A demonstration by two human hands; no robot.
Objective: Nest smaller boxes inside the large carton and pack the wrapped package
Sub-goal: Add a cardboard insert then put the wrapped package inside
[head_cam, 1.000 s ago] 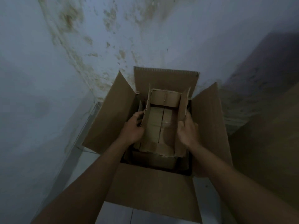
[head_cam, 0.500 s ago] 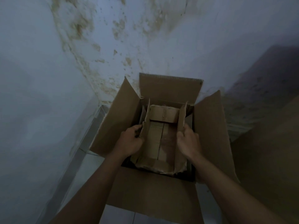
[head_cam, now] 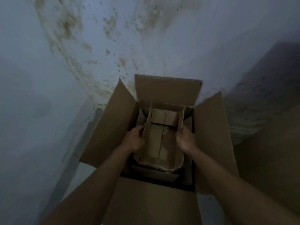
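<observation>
In a dim corner against a stained wall, a small open cardboard box (head_cam: 159, 143) sits partly down inside the mouth of a large carton (head_cam: 211, 135), held from both sides by a person's bare hands. The left hand (head_cam: 135, 140) is closed on the small box's left flap, thumb toward the inside and fingers (head_cam: 139, 128) curled over the outer face; the right hand (head_cam: 186, 140) grips the right flap in the same way. The small box's side flaps stand upright, its far flap is folded inward, and its near edge is ragged and torn. Its floor shows a seam running down the middle.

Around it, the edges of at least one more box (head_cam: 168, 106) show between the small box and the carton's walls; how many are nested there cannot be told in the low light. The large carton's four flaps are spread open: one leans back against the wall (head_cam: 146, 38), one fans out to each side, and the near flap (head_cam: 151, 203) hangs toward the camera between the two forearms.

The wall behind is pale blue-grey, blotched with brown-yellow patches that run diagonally down toward the carton. A pale ledge (head_cam: 84, 135) runs along the wall's foot at left, above a light-coloured floor (head_cam: 81, 176). At right, a dark brown slab (head_cam: 276, 159), possibly more cardboard, fills the frame's edge, too shadowed to identify.
</observation>
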